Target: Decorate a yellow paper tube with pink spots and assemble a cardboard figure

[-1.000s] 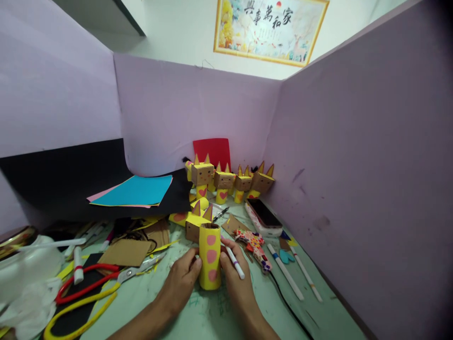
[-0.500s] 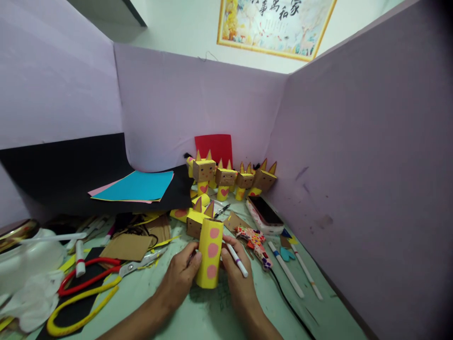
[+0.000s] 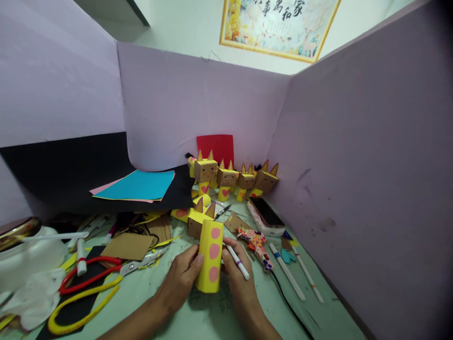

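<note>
A yellow paper tube [image 3: 207, 259] with three pink dots down one face stands nearly upright between my hands, low over the table. My left hand [image 3: 182, 271] is closed on its left side, thumb along the paper. A white marker with a purple band [image 3: 238, 261] lies in my right hand [image 3: 240, 283], its white end towards me. The right fingers curl at the tube's right edge; the fingertips behind it are hidden, so I cannot tell how firmly they touch it. Just beyond the tube is a cardboard box head with yellow top and two pointed ears [image 3: 195, 224].
Red-and-yellow-handled scissors [image 3: 132, 267] lie at left by cardboard scraps [image 3: 127, 246]. Several finished figures [image 3: 205, 171] stand at the back before a red sheet. A phone [image 3: 266, 211], a flower-patterned corded tool [image 3: 255, 243] and white markers [image 3: 288, 274] are at right. Purple panels [image 3: 208, 94] enclose the table.
The tube has tipped slightly, its lower end coming a little nearer to me. Both hands keep their holds, and the view has shifted very slightly.
</note>
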